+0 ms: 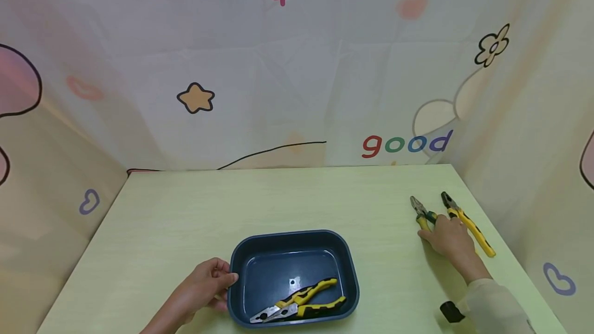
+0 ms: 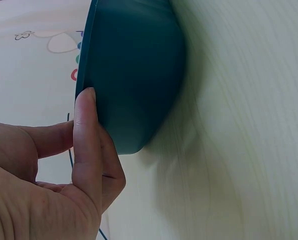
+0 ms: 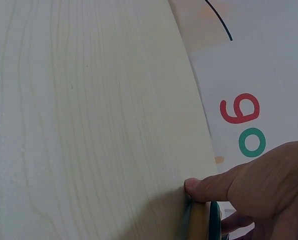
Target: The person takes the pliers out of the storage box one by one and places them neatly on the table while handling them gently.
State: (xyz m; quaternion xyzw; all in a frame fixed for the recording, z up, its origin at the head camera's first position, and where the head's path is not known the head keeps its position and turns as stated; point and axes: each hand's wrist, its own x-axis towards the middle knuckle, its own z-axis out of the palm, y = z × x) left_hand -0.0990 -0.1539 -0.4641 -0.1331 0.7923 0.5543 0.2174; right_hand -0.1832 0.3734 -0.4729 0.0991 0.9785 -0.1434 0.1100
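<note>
Broadly, a pale fabric backdrop printed with cartoon shapes (image 1: 301, 66) closes off the far side, and before it spreads a pale yellow-green wood-grain table (image 1: 162, 220). Near its front edge sits a dark blue rectangular tray with rounded corners, apparently plastic (image 1: 287, 267), close to the person's middle, which puts it within easy reach of either side. The left hand (image 1: 204, 285) pinches the tray's left wall, thumb over the rim and fingers against the outer face; a grip like that most likely serves to keep the tray from sliding. The right hand (image 1: 450, 241), coming from an off-white sleeve (image 1: 496, 308), is stretched out to the table's right side, its grip round the handles of a pair of green-and-yellow-handled metal pliers (image 1: 420, 211), thumb along one handle and the jaws pointing to the backdrop, so the handles face the person. Just right of these, near the table's right edge, lies a longer pair of yellow-and-black-handled pliers (image 1: 475, 231), angled the same general way; the hand covers part of it, so I cannot tell whether the fingers touch it. Inside the tray, two more yellow-and-black pliers (image 1: 320, 286) lie together along the near wall, jaws to the left and overlapping, handles to the right, which leaves the far part of the tray's floor bare. Smallest is a black block (image 1: 451, 312) beside the right cuff.
</note>
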